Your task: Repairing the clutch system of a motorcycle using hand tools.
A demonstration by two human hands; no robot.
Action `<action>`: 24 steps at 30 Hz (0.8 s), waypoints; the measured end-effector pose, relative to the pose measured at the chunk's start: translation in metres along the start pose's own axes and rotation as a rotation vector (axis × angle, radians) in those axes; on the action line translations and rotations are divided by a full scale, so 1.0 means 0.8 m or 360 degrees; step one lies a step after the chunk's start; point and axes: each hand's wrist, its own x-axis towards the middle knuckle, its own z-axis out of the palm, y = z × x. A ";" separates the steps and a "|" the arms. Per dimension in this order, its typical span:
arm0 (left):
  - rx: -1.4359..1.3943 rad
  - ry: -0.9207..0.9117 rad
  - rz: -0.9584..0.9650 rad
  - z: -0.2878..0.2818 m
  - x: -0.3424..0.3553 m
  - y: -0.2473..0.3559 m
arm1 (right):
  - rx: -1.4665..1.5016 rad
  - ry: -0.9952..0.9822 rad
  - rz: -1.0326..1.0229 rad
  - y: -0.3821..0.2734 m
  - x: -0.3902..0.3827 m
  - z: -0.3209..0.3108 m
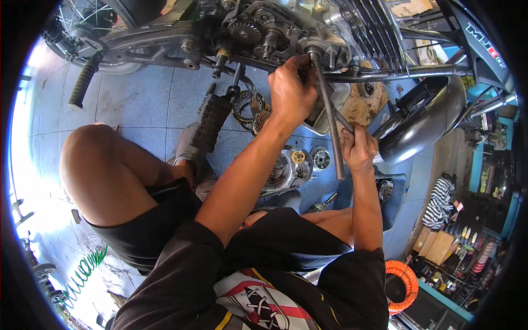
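My left hand (294,91) is raised to the motorcycle engine (272,33), whose side is open with gears and shafts showing. Its fingers curl around the head end of a long metal bar (330,121), where a socket (313,50) sits against the engine. From there the bar slants down toward me, its lower end free. Lower and to the right, my right hand (358,147) is closed around a second, thinner rod (345,122). That rod runs up behind the long bar, and its upper end is hard to make out.
A ribbed rubber footrest (212,121) and a kick lever with a rubber grip (85,80) jut out below the engine. An engine cover (286,170) and a round clutch part (320,158) lie on the blue tiles (137,104). A black exhaust (426,126) stands at the right.
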 end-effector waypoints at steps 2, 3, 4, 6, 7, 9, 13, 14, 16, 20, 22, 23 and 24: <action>-0.0031 -0.0029 -0.0024 0.001 0.002 0.001 | 0.0058 0.0064 -0.0044 0.000 0.001 0.000; -0.0012 -0.0041 -0.0030 0.000 0.000 0.001 | 0.0128 0.0102 -0.0078 0.000 0.000 0.000; 0.0006 -0.0049 -0.0031 0.000 0.001 0.001 | 0.0220 0.0190 -0.0112 0.001 0.001 0.000; -0.0051 -0.0025 -0.0005 0.000 0.001 0.001 | 0.0109 0.0086 -0.0070 0.002 0.002 0.002; -0.0080 -0.0048 -0.0023 0.001 0.001 0.001 | 0.0070 0.0044 -0.0048 0.002 0.002 0.002; -0.0024 -0.0020 0.0021 0.001 0.002 0.000 | 0.0122 0.0190 -0.0146 0.002 0.002 0.002; -0.0032 -0.0070 -0.0036 0.000 0.001 -0.001 | 0.0064 0.0113 -0.0074 0.000 0.000 0.000; -0.0013 -0.0062 0.0004 0.001 0.001 -0.001 | 0.0013 0.0067 -0.0033 0.000 0.000 0.001; 0.0029 -0.0022 0.0051 0.000 0.001 -0.001 | 0.0012 0.0082 -0.0077 -0.001 -0.002 -0.002; -0.0006 -0.0058 0.0030 0.000 0.001 0.000 | 0.0039 0.0048 -0.0024 0.000 -0.002 -0.003; 0.0016 -0.0047 -0.0007 -0.001 0.001 0.000 | 0.0073 0.0052 -0.0022 0.001 -0.001 -0.002; -0.0001 -0.0052 -0.0009 -0.002 0.001 0.000 | 0.0091 0.0040 -0.0007 0.000 -0.001 -0.002; -0.0021 -0.0060 -0.0009 -0.002 0.002 0.001 | 0.0106 0.0028 0.0010 0.000 -0.001 -0.002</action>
